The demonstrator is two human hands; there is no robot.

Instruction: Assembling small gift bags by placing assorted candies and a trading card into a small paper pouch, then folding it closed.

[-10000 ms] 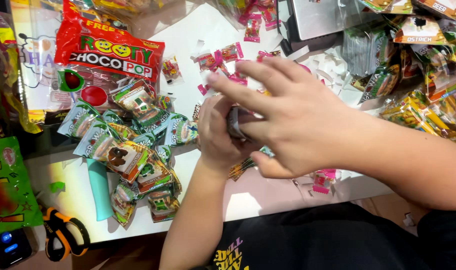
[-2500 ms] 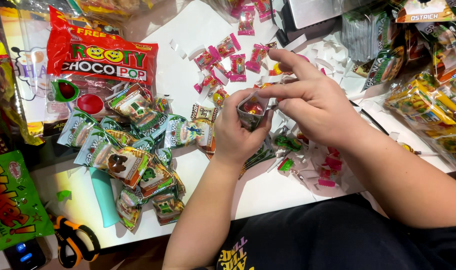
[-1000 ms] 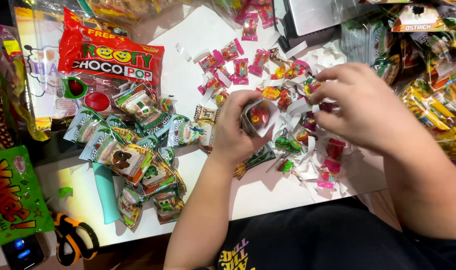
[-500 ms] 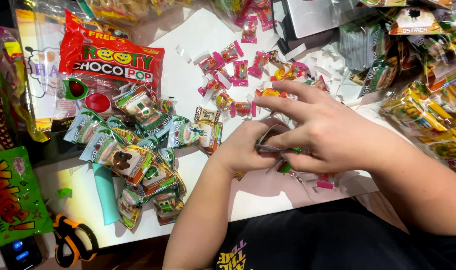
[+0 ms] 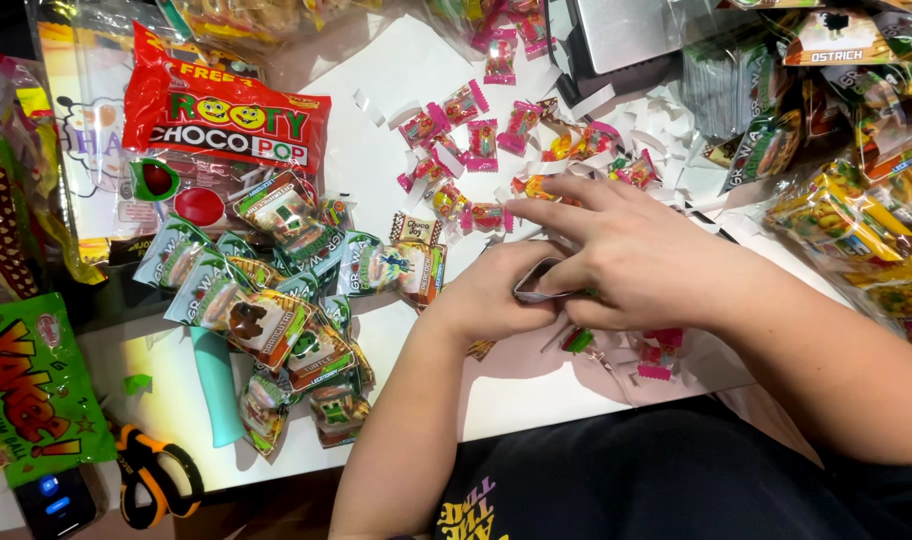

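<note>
My left hand (image 5: 491, 300) grips a small clear packet (image 5: 538, 283) just above the white table (image 5: 396, 80). My right hand (image 5: 636, 255) lies over it, thumb and fingers pinching the packet's top edge, index finger stretched out to the left. What is inside the packet is hidden by both hands. Loose pink and yellow wrapped candies (image 5: 481, 140) are scattered right behind the hands, and a few more (image 5: 656, 355) lie under my right wrist.
A heap of small snack packets (image 5: 276, 300) lies left of the hands, with a big red chocolate bag (image 5: 226, 115) behind it. Orange-handled scissors (image 5: 151, 485) and a green gum bag (image 5: 31, 385) sit near left. Yellow sweet bags (image 5: 856, 230) crowd the right.
My right hand has come back down from the candy pile onto the packet in my left hand. Both hands have sunk a little toward the table edge.
</note>
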